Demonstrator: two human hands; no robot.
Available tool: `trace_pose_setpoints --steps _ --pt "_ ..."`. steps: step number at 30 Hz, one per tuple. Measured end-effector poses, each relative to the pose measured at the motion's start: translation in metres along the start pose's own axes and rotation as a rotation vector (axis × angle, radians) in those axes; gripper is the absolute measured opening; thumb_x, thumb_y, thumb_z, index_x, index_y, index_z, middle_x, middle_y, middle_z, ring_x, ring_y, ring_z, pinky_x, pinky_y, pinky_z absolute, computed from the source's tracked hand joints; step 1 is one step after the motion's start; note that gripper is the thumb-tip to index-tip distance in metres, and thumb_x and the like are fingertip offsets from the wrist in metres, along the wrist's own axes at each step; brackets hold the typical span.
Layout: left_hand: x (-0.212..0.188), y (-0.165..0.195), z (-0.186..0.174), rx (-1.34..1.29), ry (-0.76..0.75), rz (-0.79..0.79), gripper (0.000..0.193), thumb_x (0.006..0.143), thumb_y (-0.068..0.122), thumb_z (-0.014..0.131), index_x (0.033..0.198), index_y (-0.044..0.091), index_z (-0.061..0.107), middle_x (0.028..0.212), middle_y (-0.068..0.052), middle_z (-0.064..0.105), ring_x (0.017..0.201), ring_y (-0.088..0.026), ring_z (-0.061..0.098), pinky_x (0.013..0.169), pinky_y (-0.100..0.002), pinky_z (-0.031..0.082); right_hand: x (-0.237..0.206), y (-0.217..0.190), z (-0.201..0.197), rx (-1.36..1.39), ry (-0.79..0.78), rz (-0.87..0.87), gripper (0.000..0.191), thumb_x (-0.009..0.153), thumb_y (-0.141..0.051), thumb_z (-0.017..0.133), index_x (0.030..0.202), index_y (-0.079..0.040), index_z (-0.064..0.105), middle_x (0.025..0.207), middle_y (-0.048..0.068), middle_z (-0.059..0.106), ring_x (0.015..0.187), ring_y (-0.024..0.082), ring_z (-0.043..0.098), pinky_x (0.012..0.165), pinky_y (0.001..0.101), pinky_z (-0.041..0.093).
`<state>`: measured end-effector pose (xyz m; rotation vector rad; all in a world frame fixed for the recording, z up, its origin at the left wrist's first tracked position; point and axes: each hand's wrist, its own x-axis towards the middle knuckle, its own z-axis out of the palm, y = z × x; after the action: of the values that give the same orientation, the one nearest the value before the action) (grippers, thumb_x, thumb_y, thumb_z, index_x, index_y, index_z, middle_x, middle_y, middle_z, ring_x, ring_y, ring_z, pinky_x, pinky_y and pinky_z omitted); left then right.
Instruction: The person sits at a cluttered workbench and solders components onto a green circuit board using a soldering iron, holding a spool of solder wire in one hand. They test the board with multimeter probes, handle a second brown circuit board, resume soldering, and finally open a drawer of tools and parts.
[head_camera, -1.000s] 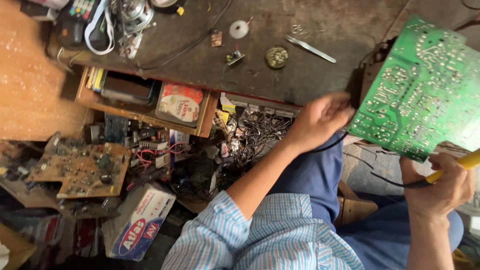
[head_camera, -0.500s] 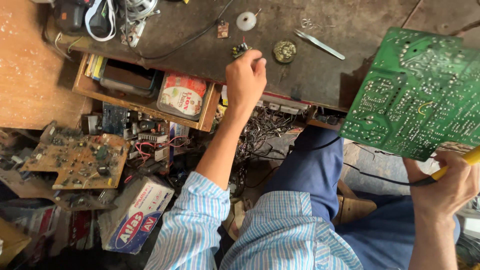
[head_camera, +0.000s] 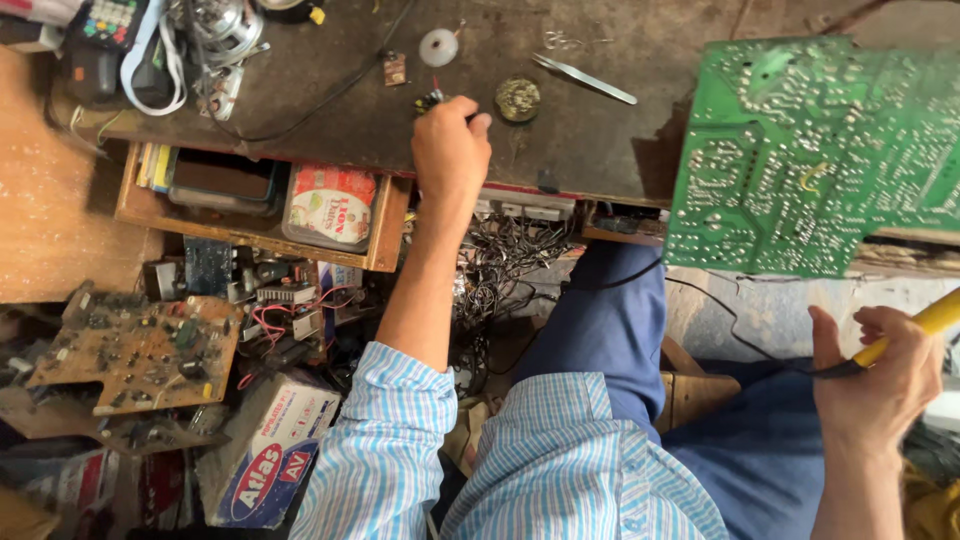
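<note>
The left hand (head_camera: 450, 150) is stretched forward over the dark workbench (head_camera: 330, 110), arm nearly straight, its back turned up toward the camera and the knuckles bent. Its fingertips close narrowly on a small dark component (head_camera: 432, 100) with a red tip that lies on the bench just ahead of the knuckles; the hand covers most of it, so how firmly it is pinched cannot be told. Just beyond that grip lies a small white spool (head_camera: 438, 46), and close to its right a round, dirty tin (head_camera: 518, 98). Further right of the tin lie metal tweezers (head_camera: 584, 78). A black cable (head_camera: 330, 95) runs across the bench to the left of the hand.

The right hand (head_camera: 875, 385) is held low and near the body, over the lap, well apart from the left. It is curled around the yellow handle of a soldering iron (head_camera: 915, 330), thumb spread out to the side, the handle slanting up and to the right out of the fist. Above this hand a large green circuit board (head_camera: 820, 150) stands over the bench edge, solder side toward the camera, touching neither hand.

Below the left forearm an open wooden drawer (head_camera: 385, 235) holds a flat tin (head_camera: 330, 205).
</note>
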<state>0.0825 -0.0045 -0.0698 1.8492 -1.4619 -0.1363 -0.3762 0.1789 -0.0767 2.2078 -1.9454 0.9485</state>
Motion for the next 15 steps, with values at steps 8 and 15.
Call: trace_pose_setpoints --steps 8,15 --pt "-0.047 0.058 -0.018 -0.540 -0.090 -0.033 0.011 0.094 0.012 0.077 0.093 0.003 0.071 0.078 0.000 0.070 0.069 -0.006 0.062 0.064 -0.025 0.051 -0.008 -0.027 -0.081 0.173 -0.488 0.305 0.081 0.060 -0.001 0.080 0.137 0.000 0.055 0.152 0.020 0.056 0.115 0.032 0.065 0.066 0.0357 0.058" --pt "-0.159 0.185 0.012 -1.012 -0.436 -0.060 0.005 0.095 0.007 0.074 0.098 0.003 0.074 0.085 0.004 0.070 0.075 -0.002 0.060 0.067 -0.019 0.050 -0.008 -0.063 -0.076 0.742 0.014 0.391 0.015 0.116 -0.008 0.061 0.125 -0.001 0.051 0.140 0.017 0.065 0.115 0.021 0.070 0.090 0.0313 0.061"
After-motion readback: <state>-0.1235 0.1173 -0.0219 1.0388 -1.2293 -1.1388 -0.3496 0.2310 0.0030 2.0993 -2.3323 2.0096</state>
